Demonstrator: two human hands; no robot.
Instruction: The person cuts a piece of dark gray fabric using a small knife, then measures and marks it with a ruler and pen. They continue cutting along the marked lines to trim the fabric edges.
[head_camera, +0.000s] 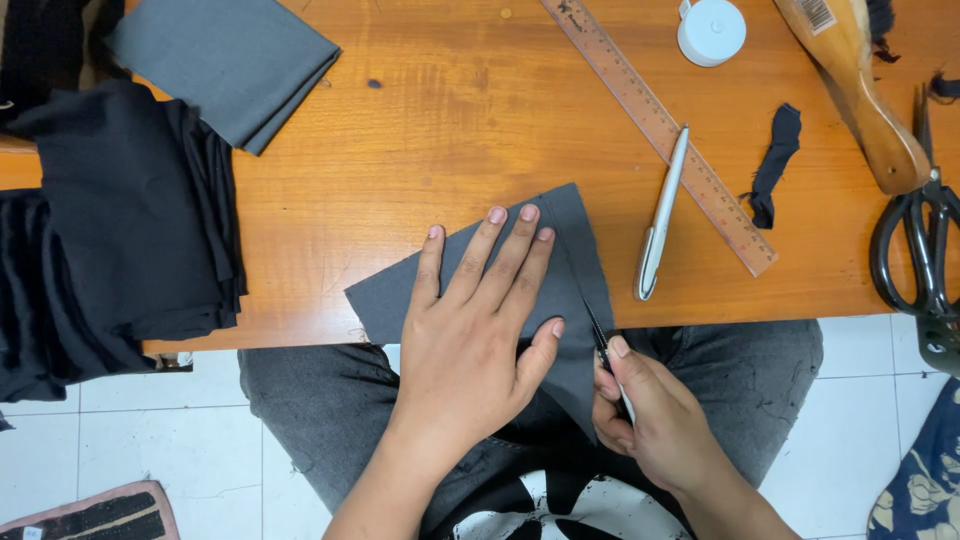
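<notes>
Orange wooden table (450, 120) spans my view above white floor tiles (120, 430). One black cloth pile (120, 230) sits far left, one folded grey stack (225, 60) behind it. My left hand (470, 330), fingers spread, presses one grey fabric piece (575, 250) at the table's near edge. My right hand (650, 410) pinches small snips (600, 345) against its edge. Beyond lie one ruler (660, 125), one white pen (660, 215), and one pair of black shears (915, 240).

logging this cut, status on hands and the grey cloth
Left hand flat on grey cloth. Right hand working small scissors at its edge. Nothing obstructing.
</notes>
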